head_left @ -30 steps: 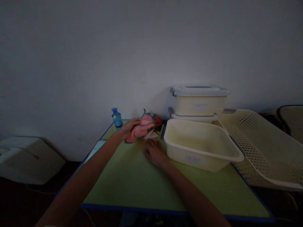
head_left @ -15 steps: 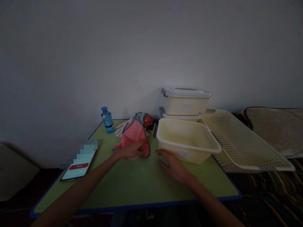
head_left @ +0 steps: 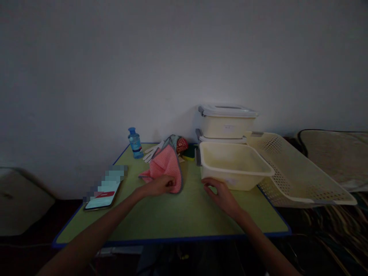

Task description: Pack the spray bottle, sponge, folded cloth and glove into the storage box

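My left hand (head_left: 160,185) lies over the lower part of a pink cloth (head_left: 164,163) with a grey edging. Its fingers are curled in; whether they pinch the cloth is hidden. At the front left corner of an open cream plastic box (head_left: 238,174), my right hand (head_left: 220,194) is held with fingers bent and thumb apart, nothing in it. Whether it touches the box is unclear. Behind the cloth are a white glove (head_left: 153,151), a red patterned item (head_left: 182,145) and a green and yellow sponge (head_left: 189,152).
A blue bottle (head_left: 135,144) stands at the table's back left, with a phone (head_left: 105,194) nearer me. Lidded boxes (head_left: 227,124) are stacked against the wall. A large perforated basket (head_left: 299,168) sits to the right, partly past the edge of the green table (head_left: 184,222).
The view has shifted slightly. The open box stands a little farther right and back from the cloth, and my right hand has moved right with it. My left hand stays at the cloth.
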Motion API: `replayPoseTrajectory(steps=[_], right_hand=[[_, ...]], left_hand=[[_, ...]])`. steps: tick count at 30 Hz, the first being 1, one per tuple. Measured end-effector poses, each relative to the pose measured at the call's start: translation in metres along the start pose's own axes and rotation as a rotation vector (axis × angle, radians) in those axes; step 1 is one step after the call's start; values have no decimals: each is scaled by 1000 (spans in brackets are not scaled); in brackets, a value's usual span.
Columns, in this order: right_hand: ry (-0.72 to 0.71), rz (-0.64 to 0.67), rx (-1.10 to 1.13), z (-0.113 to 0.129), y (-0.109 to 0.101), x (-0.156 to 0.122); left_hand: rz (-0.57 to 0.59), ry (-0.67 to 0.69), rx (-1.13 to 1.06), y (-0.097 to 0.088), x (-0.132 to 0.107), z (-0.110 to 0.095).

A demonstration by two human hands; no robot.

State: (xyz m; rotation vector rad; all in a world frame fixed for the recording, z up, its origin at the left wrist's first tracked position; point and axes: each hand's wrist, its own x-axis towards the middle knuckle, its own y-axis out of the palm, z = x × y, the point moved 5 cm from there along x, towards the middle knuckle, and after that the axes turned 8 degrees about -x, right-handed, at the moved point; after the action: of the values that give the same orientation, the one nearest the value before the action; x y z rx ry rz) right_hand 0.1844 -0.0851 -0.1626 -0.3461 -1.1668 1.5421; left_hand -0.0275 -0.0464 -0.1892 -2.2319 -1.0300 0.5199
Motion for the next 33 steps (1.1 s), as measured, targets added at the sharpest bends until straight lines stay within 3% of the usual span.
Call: replayPoseTrajectory(steps=[4, 7, 12, 19, 23, 33], right_hand=[[-15, 68, -14, 13, 8, -3], [-129, 146, -6, 40, 22, -3], [-218, 104, -59, 79, 35, 16], [-248, -49, -133, 117, 5, 74], [-284, 14, -242, 133, -14, 100], [-373, 124, 147, 137, -40, 129]], left_hand=[[-4, 29, -10, 8, -16, -11], [-35, 33, -30, 9, -29, -24], [-165, 24, -38, -7, -42, -41], [-508, 191, -137, -54, -52, -67], [-547, 256, -152, -79, -53, -82], [-828, 337, 55, -137, -61, -111]])
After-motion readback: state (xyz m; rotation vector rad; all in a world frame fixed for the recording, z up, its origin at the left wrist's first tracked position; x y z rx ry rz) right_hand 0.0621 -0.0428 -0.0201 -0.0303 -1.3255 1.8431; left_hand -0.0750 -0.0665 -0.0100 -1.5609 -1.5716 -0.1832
